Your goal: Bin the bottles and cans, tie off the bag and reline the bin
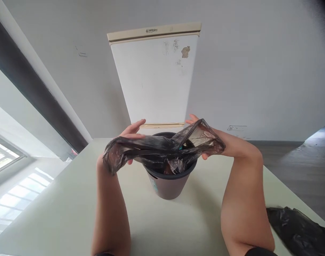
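A small grey-brown bin (168, 186) with a black rim stands on a pale table (72, 209). A thin black plastic bag (162, 147) is stretched over its mouth. My left hand (130, 137) holds the bag's left side, fingers partly wrapped in the film. My right hand (218, 142) grips the bag's right side, which is lifted above the rim. Both hands are level with the bin's top, one on either side. Some dark contents show inside the bin.
Another crumpled black bag (298, 231) lies at the table's right front edge. A white fridge (154, 78) stands against the wall behind the table. A window (2, 153) is on the left, dark flooring on the right.
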A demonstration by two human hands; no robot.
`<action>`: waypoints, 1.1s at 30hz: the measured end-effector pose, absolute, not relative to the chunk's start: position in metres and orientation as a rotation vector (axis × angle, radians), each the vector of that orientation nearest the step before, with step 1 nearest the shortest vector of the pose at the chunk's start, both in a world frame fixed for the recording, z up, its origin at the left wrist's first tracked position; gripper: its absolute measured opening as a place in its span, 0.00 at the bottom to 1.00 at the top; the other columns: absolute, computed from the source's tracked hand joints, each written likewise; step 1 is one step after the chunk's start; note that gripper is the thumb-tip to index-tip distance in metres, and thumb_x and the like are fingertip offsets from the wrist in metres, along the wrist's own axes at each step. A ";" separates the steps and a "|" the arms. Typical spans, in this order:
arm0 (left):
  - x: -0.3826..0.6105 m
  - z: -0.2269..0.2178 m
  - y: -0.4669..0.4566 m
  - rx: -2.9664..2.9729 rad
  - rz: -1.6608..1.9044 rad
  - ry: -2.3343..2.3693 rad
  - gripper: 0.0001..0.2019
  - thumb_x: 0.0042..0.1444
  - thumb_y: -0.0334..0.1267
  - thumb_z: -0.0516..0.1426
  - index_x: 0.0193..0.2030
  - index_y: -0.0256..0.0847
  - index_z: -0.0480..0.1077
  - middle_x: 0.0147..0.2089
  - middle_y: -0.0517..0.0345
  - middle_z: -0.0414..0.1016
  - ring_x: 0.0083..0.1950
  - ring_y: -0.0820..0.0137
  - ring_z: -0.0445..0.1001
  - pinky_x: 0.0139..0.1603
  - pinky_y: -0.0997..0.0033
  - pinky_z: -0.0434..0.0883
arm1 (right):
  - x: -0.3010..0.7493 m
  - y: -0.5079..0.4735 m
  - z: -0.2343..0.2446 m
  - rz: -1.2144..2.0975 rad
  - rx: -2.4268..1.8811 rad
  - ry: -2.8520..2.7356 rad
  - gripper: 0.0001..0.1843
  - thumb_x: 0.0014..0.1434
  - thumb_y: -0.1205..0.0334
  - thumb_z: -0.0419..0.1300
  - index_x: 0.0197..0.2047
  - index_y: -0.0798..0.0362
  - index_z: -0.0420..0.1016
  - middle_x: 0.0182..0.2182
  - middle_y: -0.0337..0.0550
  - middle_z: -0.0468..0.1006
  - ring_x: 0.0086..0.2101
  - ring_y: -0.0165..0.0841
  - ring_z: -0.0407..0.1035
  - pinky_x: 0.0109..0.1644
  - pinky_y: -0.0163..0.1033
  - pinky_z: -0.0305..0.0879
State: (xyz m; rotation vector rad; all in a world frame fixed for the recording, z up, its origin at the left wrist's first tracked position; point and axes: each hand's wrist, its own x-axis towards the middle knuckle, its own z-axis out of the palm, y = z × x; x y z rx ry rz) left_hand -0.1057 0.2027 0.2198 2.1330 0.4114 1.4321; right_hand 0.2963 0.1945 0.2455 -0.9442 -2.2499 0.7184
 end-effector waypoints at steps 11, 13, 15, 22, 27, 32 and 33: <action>-0.076 0.201 0.216 1.533 1.805 0.002 0.28 0.54 0.51 0.73 0.24 0.44 0.57 0.10 0.75 0.46 0.13 0.72 0.65 0.38 0.60 0.83 | 0.251 0.184 0.258 1.076 -0.498 -1.761 0.25 0.71 0.36 0.58 0.34 0.47 0.78 0.53 0.49 0.85 0.59 0.50 0.76 0.68 0.61 0.68; -0.067 0.209 0.209 1.389 1.811 -0.021 0.26 0.55 0.42 0.72 0.27 0.44 0.56 0.10 0.79 0.36 0.08 0.79 0.45 0.19 0.75 0.70 | 0.241 0.185 0.257 1.201 -0.441 -1.585 0.26 0.69 0.35 0.60 0.31 0.47 0.70 0.38 0.46 0.86 0.49 0.48 0.80 0.63 0.62 0.71; -0.057 0.220 0.201 1.266 1.718 0.026 0.23 0.59 0.39 0.69 0.29 0.44 0.56 0.12 0.79 0.33 0.09 0.81 0.33 0.13 0.80 0.54 | 0.232 0.186 0.257 1.304 -0.406 -1.500 0.25 0.68 0.34 0.60 0.32 0.46 0.67 0.25 0.38 0.76 0.37 0.43 0.79 0.58 0.59 0.75; -0.027 0.252 0.174 1.316 1.178 0.486 0.17 0.60 0.50 0.64 0.39 0.36 0.73 0.27 0.64 0.53 0.24 0.79 0.51 0.23 0.77 0.57 | 0.213 0.175 0.262 1.451 -0.437 -1.425 0.19 0.70 0.44 0.62 0.35 0.47 0.64 0.22 0.29 0.49 0.21 0.27 0.47 0.27 0.37 0.59; -0.017 0.251 0.161 1.431 1.180 0.642 0.17 0.64 0.46 0.57 0.50 0.37 0.80 0.34 0.56 0.62 0.33 0.72 0.60 0.30 0.71 0.65 | 0.208 0.167 0.263 1.475 -0.445 -1.466 0.13 0.56 0.67 0.61 0.46 0.48 0.73 0.32 0.38 0.64 0.30 0.30 0.57 0.35 0.39 0.58; -0.012 0.248 0.162 1.718 1.321 0.789 0.18 0.64 0.35 0.59 0.59 0.48 0.78 0.30 0.60 0.66 0.30 0.72 0.65 0.32 0.70 0.68 | 0.204 0.171 0.257 1.277 -0.651 -1.601 0.03 0.65 0.63 0.61 0.42 0.49 0.75 0.32 0.39 0.69 0.32 0.32 0.62 0.40 0.40 0.61; -0.011 0.248 0.162 1.731 1.326 0.787 0.20 0.61 0.32 0.60 0.60 0.50 0.77 0.31 0.61 0.69 0.30 0.72 0.67 0.31 0.71 0.69 | 0.203 0.172 0.256 1.245 -0.670 -1.635 0.04 0.67 0.60 0.60 0.40 0.49 0.74 0.31 0.39 0.70 0.32 0.33 0.63 0.41 0.40 0.61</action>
